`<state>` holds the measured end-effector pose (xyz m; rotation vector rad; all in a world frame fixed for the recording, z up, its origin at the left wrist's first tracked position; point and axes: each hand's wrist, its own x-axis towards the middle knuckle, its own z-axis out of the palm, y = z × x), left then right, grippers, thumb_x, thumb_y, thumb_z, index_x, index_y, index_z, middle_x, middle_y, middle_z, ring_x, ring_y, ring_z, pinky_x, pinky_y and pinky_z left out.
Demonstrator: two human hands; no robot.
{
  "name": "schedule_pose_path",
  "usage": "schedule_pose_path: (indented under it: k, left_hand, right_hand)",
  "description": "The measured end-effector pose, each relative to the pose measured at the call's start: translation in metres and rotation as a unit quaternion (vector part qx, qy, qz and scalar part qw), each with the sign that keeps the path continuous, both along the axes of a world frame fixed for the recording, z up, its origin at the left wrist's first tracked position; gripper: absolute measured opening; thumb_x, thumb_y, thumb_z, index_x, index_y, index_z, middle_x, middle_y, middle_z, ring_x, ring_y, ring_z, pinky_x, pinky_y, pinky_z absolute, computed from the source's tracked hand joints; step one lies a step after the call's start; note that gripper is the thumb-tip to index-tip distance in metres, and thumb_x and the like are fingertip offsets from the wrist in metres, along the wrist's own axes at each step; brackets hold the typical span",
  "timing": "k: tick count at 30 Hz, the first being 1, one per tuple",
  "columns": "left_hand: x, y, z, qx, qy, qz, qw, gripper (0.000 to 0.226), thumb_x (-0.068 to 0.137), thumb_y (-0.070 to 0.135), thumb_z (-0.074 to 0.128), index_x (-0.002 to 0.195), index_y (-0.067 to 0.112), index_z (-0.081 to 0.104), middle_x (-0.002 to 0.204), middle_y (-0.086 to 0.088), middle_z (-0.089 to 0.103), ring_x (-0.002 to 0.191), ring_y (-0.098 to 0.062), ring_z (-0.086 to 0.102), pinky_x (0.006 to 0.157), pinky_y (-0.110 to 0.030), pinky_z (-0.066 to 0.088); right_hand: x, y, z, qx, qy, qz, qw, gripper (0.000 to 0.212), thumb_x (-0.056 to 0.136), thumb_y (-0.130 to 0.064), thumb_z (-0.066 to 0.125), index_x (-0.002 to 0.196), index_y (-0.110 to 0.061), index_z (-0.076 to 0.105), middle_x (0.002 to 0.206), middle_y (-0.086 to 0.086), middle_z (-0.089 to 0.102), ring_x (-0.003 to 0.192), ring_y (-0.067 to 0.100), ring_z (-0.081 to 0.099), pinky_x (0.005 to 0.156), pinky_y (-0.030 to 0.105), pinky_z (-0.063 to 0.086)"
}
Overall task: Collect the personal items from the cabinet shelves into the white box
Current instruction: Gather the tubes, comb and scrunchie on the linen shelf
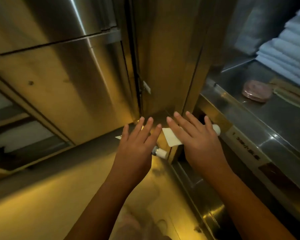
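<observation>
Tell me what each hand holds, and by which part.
The left hand covers the middle of one white tube, the right hand the middle of a second tube. Thumbs hidden: the grip cannot be told.

The cabinet door [59, 66] on the left is sheet metal, brushed and glossy, with long bright streaks of reflected light. The shelf [275, 118] on the right is the same smooth metal, shiny, with small bright glints along its edge. Far right, the folded towels [287, 49] are white cloth, soft and matt. Beside them the pink round item [256, 90] sits in clear, glossy plastic wrap. The left tube [160, 153] is smooth white plastic with a shiny silver ring at its cap; the right tube [171, 139] is the same white plastic, matt. A label [246, 148] along the shelf's near edge looks like matt paper.
</observation>
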<state>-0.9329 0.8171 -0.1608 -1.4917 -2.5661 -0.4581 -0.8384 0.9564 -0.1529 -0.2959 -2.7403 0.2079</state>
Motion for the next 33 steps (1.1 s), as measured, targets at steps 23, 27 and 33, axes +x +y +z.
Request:
schedule_pose_path:
  k: [23, 27, 33]
  left_hand:
    - [-0.004, -0.275, 0.009, 0.020, 0.042, 0.248, 0.968, 0.076, 0.053, -0.013, 0.079, 0.124, 0.002, 0.054, 0.129, -0.017, 0.054, 0.120, -0.038, 0.048, 0.091, -0.059, 0.035]
    - [0.004, -0.338, 0.011, 0.021, 0.045, 0.305, 0.951, 0.078, 0.050, -0.014, 0.079, 0.123, 0.001, 0.055, 0.128, -0.020, 0.054, 0.118, -0.041, 0.048, 0.088, -0.062, 0.037]
    - [0.024, -0.431, 0.006, 0.009, 0.036, 0.377, 0.925, 0.080, 0.049, -0.012, 0.082, 0.123, 0.000, 0.054, 0.128, -0.021, 0.053, 0.118, -0.041, 0.049, 0.088, -0.061, 0.037]
  right_hand:
    - [-0.080, -0.241, 0.011, 0.048, 0.054, 0.227, 0.971, 0.074, 0.057, 0.019, 0.068, 0.124, -0.008, 0.056, 0.126, 0.014, 0.058, 0.117, 0.043, 0.050, 0.094, 0.066, 0.026]
    - [-0.086, -0.303, 0.009, 0.049, 0.068, 0.276, 0.957, 0.062, 0.066, 0.014, 0.058, 0.123, -0.008, 0.058, 0.125, 0.014, 0.058, 0.116, 0.042, 0.051, 0.091, 0.068, 0.029]
    - [-0.096, -0.399, -0.002, 0.027, 0.050, 0.348, 0.936, 0.073, 0.059, 0.014, 0.072, 0.125, -0.009, 0.055, 0.127, 0.015, 0.057, 0.118, 0.042, 0.049, 0.093, 0.065, 0.021]
